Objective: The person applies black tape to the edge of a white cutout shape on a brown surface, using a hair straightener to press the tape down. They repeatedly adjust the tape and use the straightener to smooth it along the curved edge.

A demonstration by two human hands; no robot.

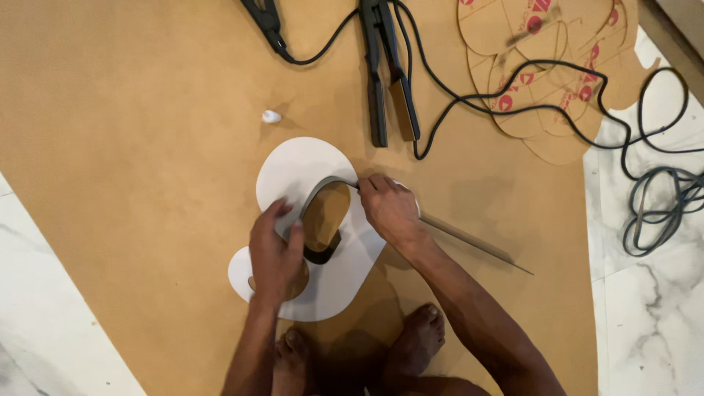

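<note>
Brown board underneath; left hand, right hand fingers pinch grey strip; black iron near.

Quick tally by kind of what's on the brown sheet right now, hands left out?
White cut-out board under the left hand and right hand: 1
Grey strip being bent along the cut-out: 1
Black corded clamp tools: 2
Stack of brown cardboard cut-outs, too overlapped to count singly: 1
Small white cap: 1
Total: 6
</note>
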